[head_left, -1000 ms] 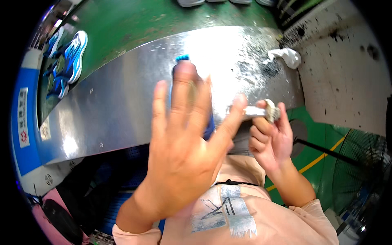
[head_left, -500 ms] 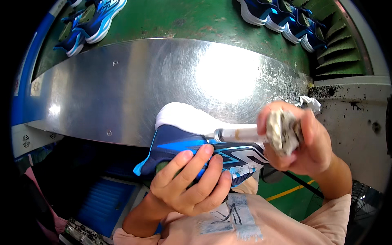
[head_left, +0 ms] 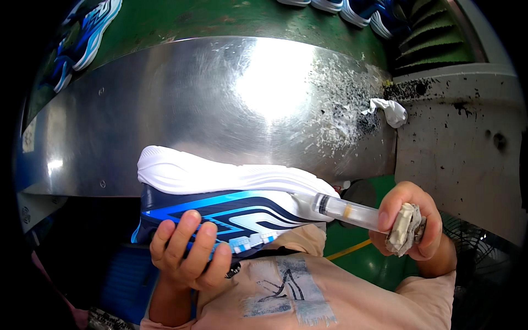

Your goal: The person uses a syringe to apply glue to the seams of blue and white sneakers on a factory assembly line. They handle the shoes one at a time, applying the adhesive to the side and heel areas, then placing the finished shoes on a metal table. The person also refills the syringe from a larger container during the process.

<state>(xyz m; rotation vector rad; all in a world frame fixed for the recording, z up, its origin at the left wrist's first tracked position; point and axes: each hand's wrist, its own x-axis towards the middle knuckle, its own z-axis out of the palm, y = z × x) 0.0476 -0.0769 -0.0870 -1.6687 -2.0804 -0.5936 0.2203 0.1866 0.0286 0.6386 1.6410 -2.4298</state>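
Observation:
A blue and navy sneaker (head_left: 181, 212) with a thick white sole lies on its side in front of me, sole facing away and heel to the left. My left hand (head_left: 190, 256) is closed round its upper from below, fingers against the side near the laces. In my right hand (head_left: 407, 192) is a clear syringe (head_left: 357, 214), gripped at its rear end, where a dirty whitish wad (head_left: 404, 228) is wrapped. The syringe's tip is at the seam between sole and upper, close to the toe. Whether it touches there is hard to tell.
Beyond the sneaker stretches a shiny metal plate (head_left: 181, 110), scuffed with white and black residue at right. A crumpled white tissue (head_left: 393, 113) lies by its right end. More sneakers (head_left: 93, 38) stand on the green surface (head_left: 192, 22) at far left and far right.
The syringe tip has gone along the seam from nearer the heel to the toe end. My left hand and the sneaker have shifted left, and the whole view has shifted too.

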